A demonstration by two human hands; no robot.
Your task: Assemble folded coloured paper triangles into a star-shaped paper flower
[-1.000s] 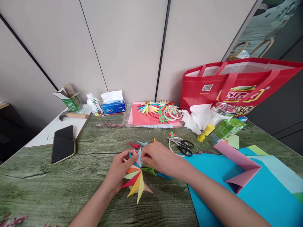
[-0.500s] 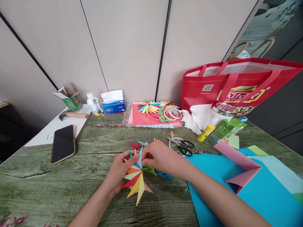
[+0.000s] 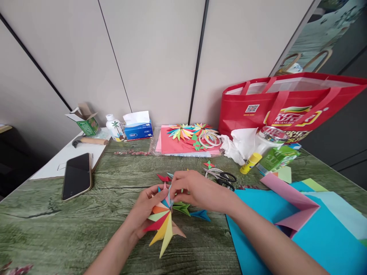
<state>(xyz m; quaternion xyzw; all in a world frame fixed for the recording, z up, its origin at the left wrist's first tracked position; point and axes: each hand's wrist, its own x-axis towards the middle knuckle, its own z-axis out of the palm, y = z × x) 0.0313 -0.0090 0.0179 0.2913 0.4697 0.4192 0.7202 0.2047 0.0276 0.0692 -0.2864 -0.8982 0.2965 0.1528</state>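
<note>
A many-coloured folded paper star (image 3: 164, 225) hangs over the wooden table, its yellow, red, green and orange points fanned toward me. My left hand (image 3: 145, 208) is closed round its left side, the thumb pressing near a pink point. From the right, my right hand (image 3: 190, 189) pinches a pale blue point at the top of the star; its fingertips partly hide that point. Behind and right of the hands lie loose folded pieces, among them a green one (image 3: 182, 207), a blue one (image 3: 201, 215) and a red one (image 3: 163, 178).
Scissors (image 3: 222, 177) and a glue stick (image 3: 250, 163) lie beyond my right hand. Blue paper sheets (image 3: 249, 229) with a folded pink sheet (image 3: 301, 214) cover the right side. A phone (image 3: 77, 176) and hammer (image 3: 90, 141) lie left. Finished stars (image 3: 181, 132) and a red bag (image 3: 237, 110) stand behind.
The star has tilted slightly, its lower points swinging down and to the left. My right fingers have shifted a little on the pale blue point. Both hands keep their hold.
</note>
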